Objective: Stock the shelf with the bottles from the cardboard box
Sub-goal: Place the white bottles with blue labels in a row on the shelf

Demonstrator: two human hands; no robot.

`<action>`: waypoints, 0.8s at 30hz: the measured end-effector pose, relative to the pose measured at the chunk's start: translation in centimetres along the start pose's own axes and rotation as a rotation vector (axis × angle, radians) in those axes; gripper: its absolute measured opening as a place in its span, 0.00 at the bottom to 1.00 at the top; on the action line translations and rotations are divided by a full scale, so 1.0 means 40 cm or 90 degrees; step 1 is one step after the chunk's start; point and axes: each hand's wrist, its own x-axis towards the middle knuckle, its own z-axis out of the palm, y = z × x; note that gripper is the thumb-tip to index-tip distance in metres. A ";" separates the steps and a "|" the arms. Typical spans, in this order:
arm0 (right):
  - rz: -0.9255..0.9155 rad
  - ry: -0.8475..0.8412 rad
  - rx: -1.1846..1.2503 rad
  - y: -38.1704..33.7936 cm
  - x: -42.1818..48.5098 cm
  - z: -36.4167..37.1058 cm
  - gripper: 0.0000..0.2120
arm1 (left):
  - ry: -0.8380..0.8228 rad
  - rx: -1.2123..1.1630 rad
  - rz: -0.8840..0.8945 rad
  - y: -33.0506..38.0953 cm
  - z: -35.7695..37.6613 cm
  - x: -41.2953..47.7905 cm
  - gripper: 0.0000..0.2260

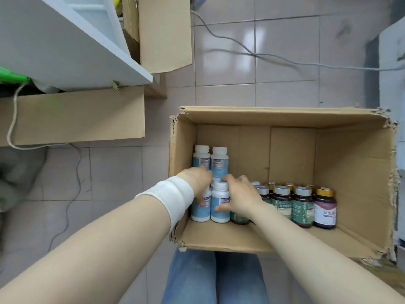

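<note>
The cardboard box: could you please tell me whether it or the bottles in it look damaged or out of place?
The cardboard box has ragged, torn top edges, worst along the right rim and far corners, as if its flaps were ripped off. The white bottles and dark bottles stand upright; nothing looks spilled.

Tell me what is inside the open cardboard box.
White bottles are at the box's left, dark bottles at its right. The left hand and right hand cover some white ones, so their number cannot be seen.
</note>
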 end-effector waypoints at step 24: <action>0.051 0.285 0.841 0.039 -0.464 -0.104 0.32 | 0.317 -0.775 0.195 0.046 -0.142 -0.438 0.33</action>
